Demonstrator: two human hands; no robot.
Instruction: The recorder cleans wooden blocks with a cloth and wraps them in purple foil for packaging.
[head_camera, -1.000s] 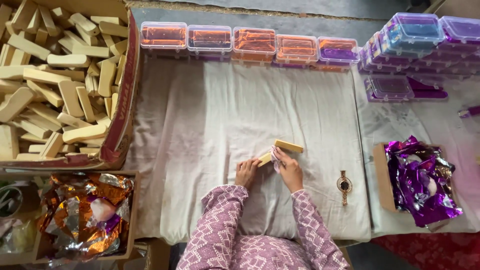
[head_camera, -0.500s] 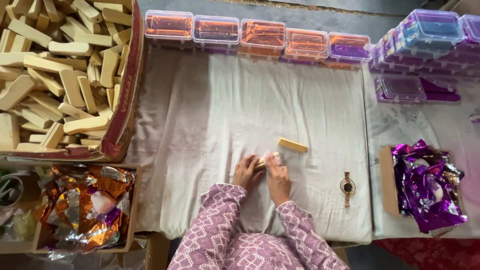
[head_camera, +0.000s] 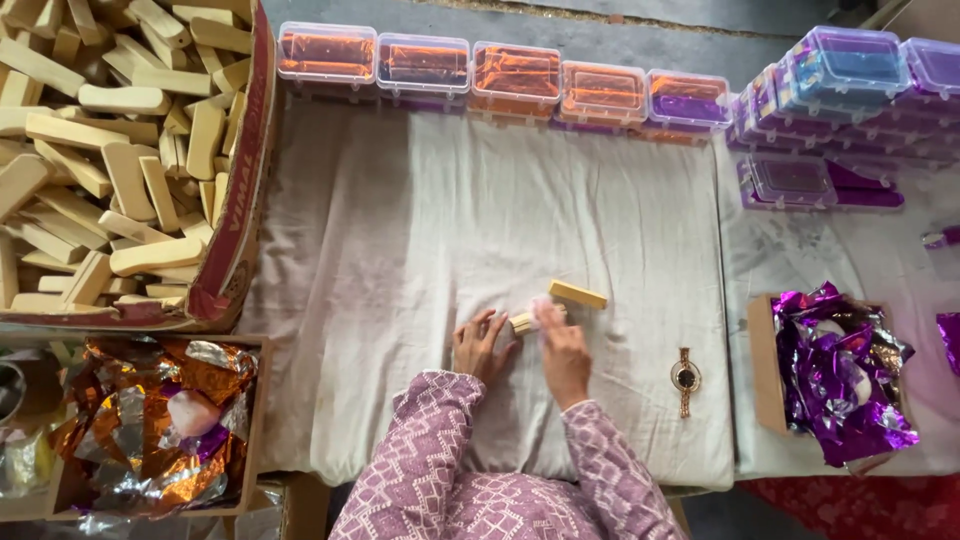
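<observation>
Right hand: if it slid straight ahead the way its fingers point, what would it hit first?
Probably the loose tan wooden block lying on the white cloth just beyond the right hand. The fingers already rest on a smaller block. Farther off stands the row of clear plastic boxes.

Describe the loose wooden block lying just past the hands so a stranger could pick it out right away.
Start at the pale cloth spread over the table's middle. Just beyond the right hand lies one short tan wooden block, flat and angled. Unlike the block pile in the cardboard box at far left, it lies alone on the cloth.
</observation>
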